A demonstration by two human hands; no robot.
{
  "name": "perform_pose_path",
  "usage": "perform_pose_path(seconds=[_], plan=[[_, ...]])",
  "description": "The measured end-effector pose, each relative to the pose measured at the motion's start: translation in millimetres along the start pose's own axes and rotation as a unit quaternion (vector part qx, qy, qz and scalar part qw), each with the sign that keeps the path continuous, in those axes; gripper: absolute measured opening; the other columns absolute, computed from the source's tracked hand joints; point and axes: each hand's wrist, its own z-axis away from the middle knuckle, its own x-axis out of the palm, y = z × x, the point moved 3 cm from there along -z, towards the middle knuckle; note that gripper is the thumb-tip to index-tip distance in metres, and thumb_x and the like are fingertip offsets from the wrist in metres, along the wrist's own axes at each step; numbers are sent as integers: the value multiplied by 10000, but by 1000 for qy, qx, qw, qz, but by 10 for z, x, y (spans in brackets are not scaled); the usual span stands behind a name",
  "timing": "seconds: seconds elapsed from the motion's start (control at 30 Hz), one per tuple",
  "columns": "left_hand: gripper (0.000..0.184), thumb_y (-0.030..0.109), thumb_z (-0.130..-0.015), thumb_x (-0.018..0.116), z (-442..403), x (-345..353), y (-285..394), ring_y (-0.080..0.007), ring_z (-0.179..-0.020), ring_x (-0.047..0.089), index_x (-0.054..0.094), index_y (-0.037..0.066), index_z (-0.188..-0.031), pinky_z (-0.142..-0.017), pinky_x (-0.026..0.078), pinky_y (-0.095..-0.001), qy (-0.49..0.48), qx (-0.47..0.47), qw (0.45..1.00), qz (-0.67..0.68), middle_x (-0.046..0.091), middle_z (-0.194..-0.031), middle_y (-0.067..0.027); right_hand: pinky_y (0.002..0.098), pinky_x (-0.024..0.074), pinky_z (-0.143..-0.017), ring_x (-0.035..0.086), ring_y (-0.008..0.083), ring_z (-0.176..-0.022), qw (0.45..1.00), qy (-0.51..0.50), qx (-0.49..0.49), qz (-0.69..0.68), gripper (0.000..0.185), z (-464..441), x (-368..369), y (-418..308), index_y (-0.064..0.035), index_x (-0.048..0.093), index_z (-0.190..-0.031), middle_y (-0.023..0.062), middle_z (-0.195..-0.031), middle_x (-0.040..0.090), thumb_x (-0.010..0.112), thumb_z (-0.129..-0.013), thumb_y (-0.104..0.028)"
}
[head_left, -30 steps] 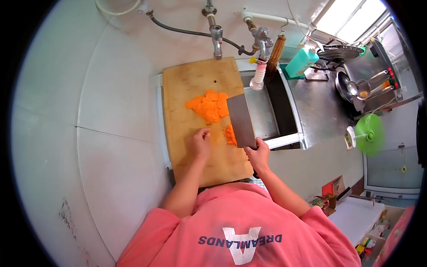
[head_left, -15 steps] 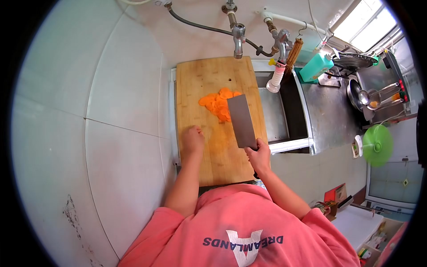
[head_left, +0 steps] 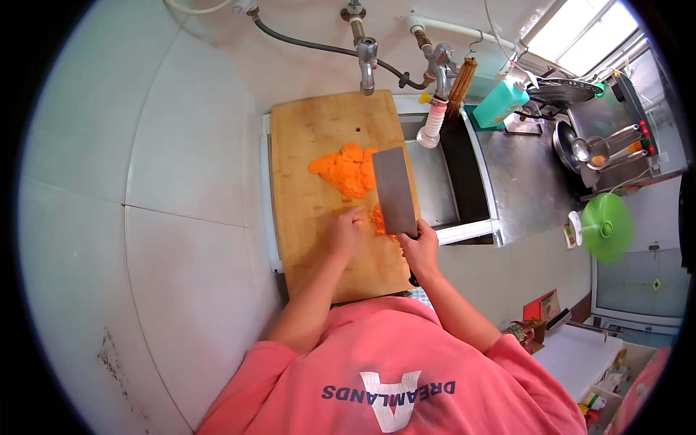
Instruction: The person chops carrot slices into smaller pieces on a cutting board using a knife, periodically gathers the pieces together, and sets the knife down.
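My right hand (head_left: pixel 420 248) grips the handle of a broad cleaver (head_left: pixel 396 192), whose blade is over the right part of the wooden cutting board (head_left: pixel 304 130). My left hand (head_left: pixel 346 230) is closed low over the board, left of the blade, fingertips near finely cut orange pieces (head_left: pixel 379 221); whether it holds anything is too small to make out. Thin round orange slices (head_left: pixel 346 170) lie in a heap beyond my left hand, left of the cleaver. The blade hides part of the fine pieces.
Right of the board is a sink (head_left: pixel 428 181), with a faucet (head_left: pixel 435 109) above it. A steel counter (head_left: pixel 518 174) holds a teal bottle (head_left: pixel 500 104) and pans (head_left: pixel 565 145). A green fan (head_left: pixel 607 227) stands farther right. A tiled wall (head_left: pixel 188 174) is on the left.
My left hand has moved right, toward the blade. Fine orange pieces, hidden half a second ago, show again beside the cleaver. My right hand keeps its grip. The camera view has shifted.
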Motion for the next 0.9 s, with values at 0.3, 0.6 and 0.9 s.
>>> perform_pose_path(seconds=[0.3,0.6,0.9], plan=[[226,73,-719,735,-10,-101,105,-224,-672,643,691,113,-938,-609,509,-323,-59,-75,994,-52,667,-722,-89,346,447,-595,525,227,-581,1000,-7,12,-24,222,38,20,-21,25,488,-726,146,-644,566,667,-718,-107],[195,79,-675,759,-23,-397,204,-226,-677,628,635,37,-819,-621,498,-323,-95,-17,995,1,650,-740,-97,277,434,-455,510,97,-507,999,13,-46,21,163,14,48,85,4,501,-742,44,-612,543,653,-740,-55],[113,74,-727,709,-201,-331,231,-308,-748,625,620,26,-777,-656,487,-390,-106,19,990,-90,656,-811,-129,280,442,-456,521,108,-495,999,10,-35,14,172,11,13,8,5,493,-721,52,-601,545,654,-730,-54]])
